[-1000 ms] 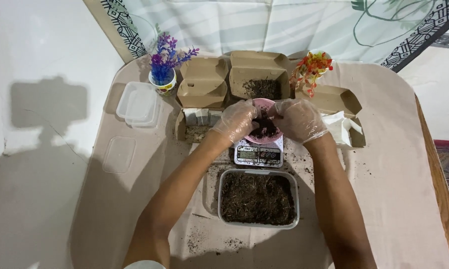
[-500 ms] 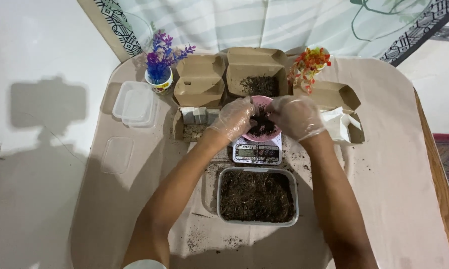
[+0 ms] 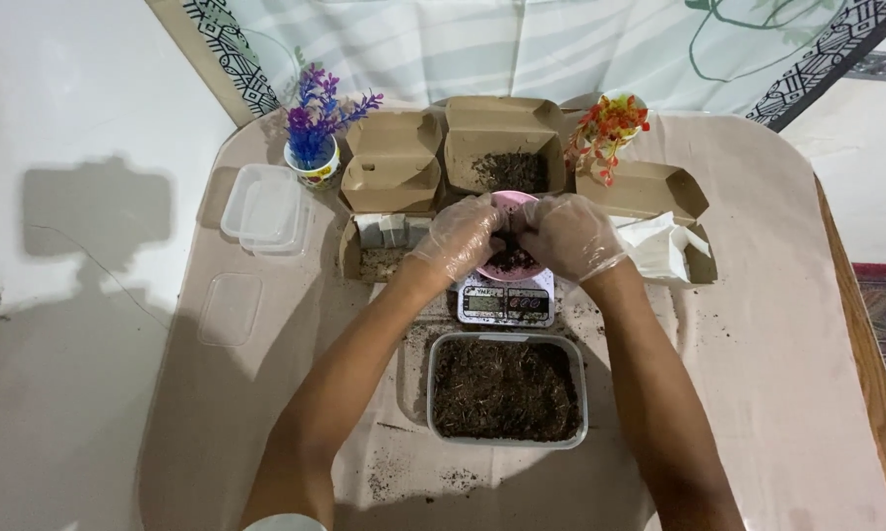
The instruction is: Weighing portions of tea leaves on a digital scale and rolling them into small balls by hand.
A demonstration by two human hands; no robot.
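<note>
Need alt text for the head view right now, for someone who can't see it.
Both gloved hands, left hand and right hand, meet over a pink bowl of soil on a small scale. A clear tub of soil sits nearer the person; cardboard boxes stand behind.

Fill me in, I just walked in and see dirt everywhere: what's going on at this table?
A person in clear gloves has both hands, left hand and right hand, together over a small pink bowl of dark soil that sits on a kitchen scale. The fingers seem to be working the soil in the bowl. A clear tub full of soil sits just in front of the scale, and open cardboard boxes stand behind it. Crumbs of soil are scattered on the tablecloth.
</note>
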